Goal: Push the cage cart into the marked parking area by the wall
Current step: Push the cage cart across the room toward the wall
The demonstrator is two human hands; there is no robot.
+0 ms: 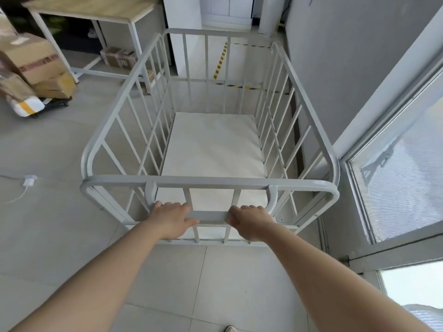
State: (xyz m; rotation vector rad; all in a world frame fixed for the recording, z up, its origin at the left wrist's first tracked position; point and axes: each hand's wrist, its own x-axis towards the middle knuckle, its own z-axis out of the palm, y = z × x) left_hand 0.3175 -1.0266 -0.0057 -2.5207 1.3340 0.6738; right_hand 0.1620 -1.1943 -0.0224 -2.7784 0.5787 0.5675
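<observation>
The grey cage cart (208, 182) fills the middle of the view, with barred sides and an empty white floor panel. Both my hands grip its low handle bar (211, 215) at the near end: my left hand (173, 218) on the left part, my right hand (250, 220) on the right part. Beyond the cart's far end, yellow-and-black striped tape (221, 59) marks a rectangle on the floor beside the grey wall (335, 56). The cart's far end stands just short of the near tape line (236, 86).
A wooden-topped table (96, 10) with white legs stands at the back left, small boxes under it. Stacked cardboard boxes (33, 61) sit on a dolly at far left. A white pillar (183, 25) borders the marked area. Windows (402, 178) line the right. A white cable (27, 184) lies on the floor.
</observation>
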